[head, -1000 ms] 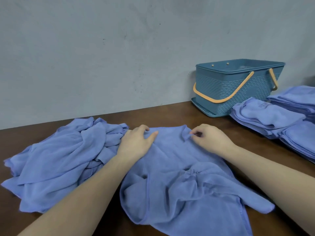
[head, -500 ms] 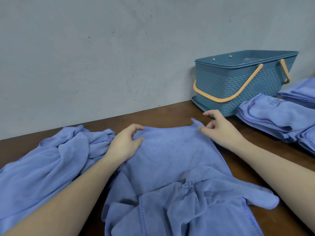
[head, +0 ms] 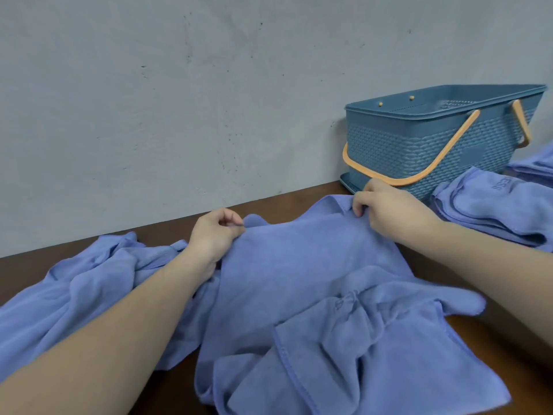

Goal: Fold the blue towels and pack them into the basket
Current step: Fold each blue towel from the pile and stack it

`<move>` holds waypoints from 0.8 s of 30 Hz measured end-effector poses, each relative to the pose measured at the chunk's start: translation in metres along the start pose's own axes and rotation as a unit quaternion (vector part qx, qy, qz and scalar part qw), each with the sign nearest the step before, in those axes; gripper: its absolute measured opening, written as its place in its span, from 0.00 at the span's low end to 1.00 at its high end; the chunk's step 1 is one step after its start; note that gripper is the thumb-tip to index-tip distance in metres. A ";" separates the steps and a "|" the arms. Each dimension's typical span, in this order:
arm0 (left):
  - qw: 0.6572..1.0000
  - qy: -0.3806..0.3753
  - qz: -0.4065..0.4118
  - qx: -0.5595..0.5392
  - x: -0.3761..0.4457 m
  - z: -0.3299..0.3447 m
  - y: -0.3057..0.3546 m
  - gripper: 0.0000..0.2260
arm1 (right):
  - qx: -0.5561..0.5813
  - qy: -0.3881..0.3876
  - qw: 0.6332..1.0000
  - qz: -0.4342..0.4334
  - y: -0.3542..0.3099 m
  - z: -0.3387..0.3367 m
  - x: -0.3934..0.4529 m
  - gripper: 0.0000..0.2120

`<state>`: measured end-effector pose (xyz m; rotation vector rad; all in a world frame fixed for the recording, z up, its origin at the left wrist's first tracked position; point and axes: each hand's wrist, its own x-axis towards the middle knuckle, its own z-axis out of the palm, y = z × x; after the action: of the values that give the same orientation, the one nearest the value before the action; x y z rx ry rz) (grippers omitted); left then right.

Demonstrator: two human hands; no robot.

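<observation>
Head view: towel [head: 302, 265] far corners pinched between fingers [head: 357, 206] of both hands

In front of me the wall [head: 179, 100] fills the whole upper view, a pale grey-blue plaster, flat and matte, flecked with small dark specks and faint scratches. It runs straight down to meet the table [head: 299, 199] along a slanting line, higher on my right, lower on my left. The table is dark brown wood with a slight sheen, showing in a strip at the back and in patches near me. Light is soft and even, with only weak shadows.
</observation>
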<state>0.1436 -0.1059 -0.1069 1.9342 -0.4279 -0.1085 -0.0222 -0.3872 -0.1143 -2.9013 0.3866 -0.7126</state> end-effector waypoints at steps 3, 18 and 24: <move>0.998 0.058 -0.005 -0.021 0.014 0.004 -0.002 0.11 | 0.001 -0.026 1.000 0.005 0.001 0.013 0.022 0.21; 0.972 -0.081 0.197 0.099 -0.027 0.013 0.006 0.11 | 0.269 -0.045 0.962 0.034 -0.016 0.006 -0.036 0.05; 0.958 -0.179 0.219 0.045 -0.125 -0.003 0.006 0.10 | 0.360 -0.085 0.928 0.048 -0.042 -0.032 -0.101 0.18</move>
<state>0.0268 -0.0626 -0.1153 1.8630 -1.1089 -0.1520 -0.1145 -0.3210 -0.1226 -2.2037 0.1852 -0.4497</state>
